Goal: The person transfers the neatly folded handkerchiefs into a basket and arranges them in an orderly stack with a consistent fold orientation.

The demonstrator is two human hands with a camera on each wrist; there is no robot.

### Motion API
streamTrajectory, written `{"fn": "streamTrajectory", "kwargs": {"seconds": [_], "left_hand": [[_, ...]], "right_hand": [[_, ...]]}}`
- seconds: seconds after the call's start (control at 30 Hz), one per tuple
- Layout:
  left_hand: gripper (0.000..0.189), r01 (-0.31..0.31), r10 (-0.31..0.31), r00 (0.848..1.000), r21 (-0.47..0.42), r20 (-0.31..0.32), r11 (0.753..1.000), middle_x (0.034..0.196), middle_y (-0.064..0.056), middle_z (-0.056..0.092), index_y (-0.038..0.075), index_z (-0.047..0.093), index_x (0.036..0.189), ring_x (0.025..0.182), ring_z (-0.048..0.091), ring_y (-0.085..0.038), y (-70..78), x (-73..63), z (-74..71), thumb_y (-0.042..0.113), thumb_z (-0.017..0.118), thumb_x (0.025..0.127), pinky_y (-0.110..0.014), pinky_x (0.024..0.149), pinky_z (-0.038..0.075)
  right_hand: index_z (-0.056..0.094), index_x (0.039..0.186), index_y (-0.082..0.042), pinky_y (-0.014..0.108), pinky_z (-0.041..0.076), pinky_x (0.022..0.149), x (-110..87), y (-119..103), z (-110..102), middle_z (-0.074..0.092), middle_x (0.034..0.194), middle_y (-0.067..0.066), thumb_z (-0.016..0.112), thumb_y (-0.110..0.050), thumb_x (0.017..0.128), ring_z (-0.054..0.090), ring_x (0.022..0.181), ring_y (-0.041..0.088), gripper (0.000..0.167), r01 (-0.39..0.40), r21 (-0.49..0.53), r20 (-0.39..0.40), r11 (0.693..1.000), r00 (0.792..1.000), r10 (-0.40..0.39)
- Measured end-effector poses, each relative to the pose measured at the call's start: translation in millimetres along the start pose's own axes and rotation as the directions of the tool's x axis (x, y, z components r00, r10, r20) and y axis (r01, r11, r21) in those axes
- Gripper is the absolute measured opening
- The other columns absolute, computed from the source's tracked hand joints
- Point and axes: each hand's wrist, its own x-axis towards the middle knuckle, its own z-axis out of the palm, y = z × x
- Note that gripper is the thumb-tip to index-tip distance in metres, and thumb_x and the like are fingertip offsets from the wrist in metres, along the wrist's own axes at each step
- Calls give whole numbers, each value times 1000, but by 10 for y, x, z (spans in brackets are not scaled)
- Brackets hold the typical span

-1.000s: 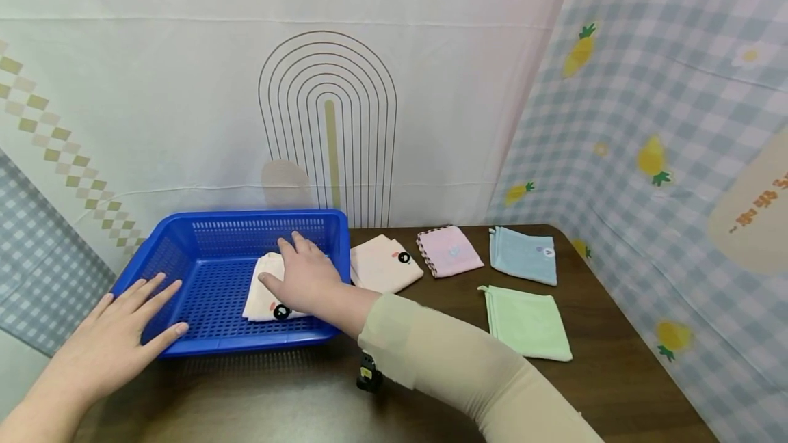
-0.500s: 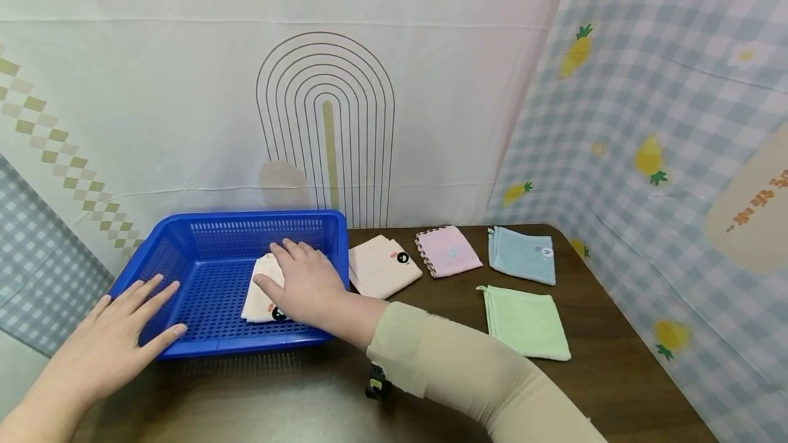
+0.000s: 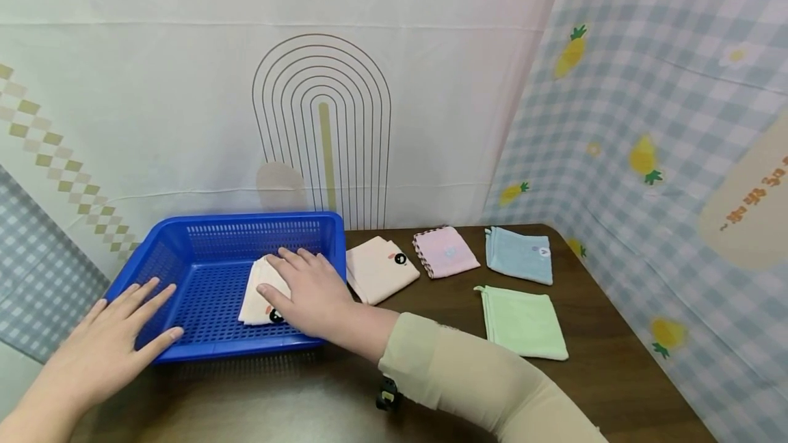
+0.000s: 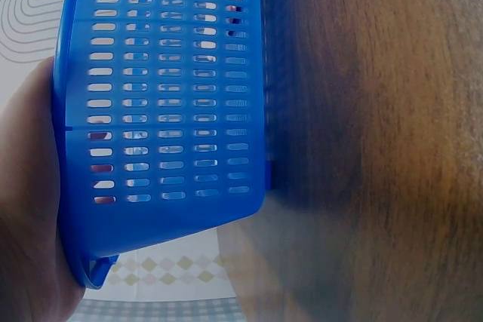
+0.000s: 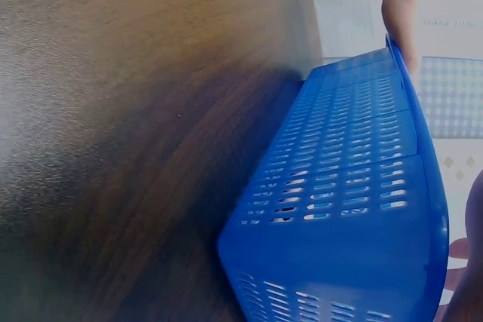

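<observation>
Brown wooden table [image 3: 277, 395]

Left stands a blue rectangular plastic basket [image 3: 252, 234], a folded cream cloth [image 3: 254, 298] in its right half. Rightward, at the back, lie a second folded cream cloth [image 3: 375, 271], folded pink cloth [image 3: 446, 255] and folded blue cloth [image 3: 518, 256]; before the last, a folded green cloth [image 3: 524, 323].

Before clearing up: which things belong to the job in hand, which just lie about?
In the job: blue rectangular plastic basket; folded cream cloth under right hand.
Seemingly just lying about: second folded cream cloth; folded pink cloth; folded blue cloth; folded green cloth.

Folded cream cloth [image 3: 254, 305], apparently flat, inside right end of blue slotted basket [image 3: 228, 248]
</observation>
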Motion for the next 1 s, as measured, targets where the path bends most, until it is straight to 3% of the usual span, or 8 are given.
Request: {"fn": "streamTrajectory", "kwargs": {"seconds": [0.43,1.0], "left_hand": [[80,1,-1,1000,2,-9,1000,156,-30,27,7,33,154,142,18,-55,-5,1,13,59,53,96,-49,110,-27],[80,-8,8,999,0,-34,1000,156,-29,28,8,34,154,142,19,-55,-9,-3,26,58,54,95,-44,110,-28]], "right_hand": [[35,155,-29,44,20,120,-195,84,-2,35,159,-4,20,-58,105,28,148,22,60,65,-15,-34,998,997,-65],[38,154,-28,50,21,119,-383,218,42,35,159,-5,22,-58,104,30,147,24,60,78,-29,-95,997,992,-80]]}}
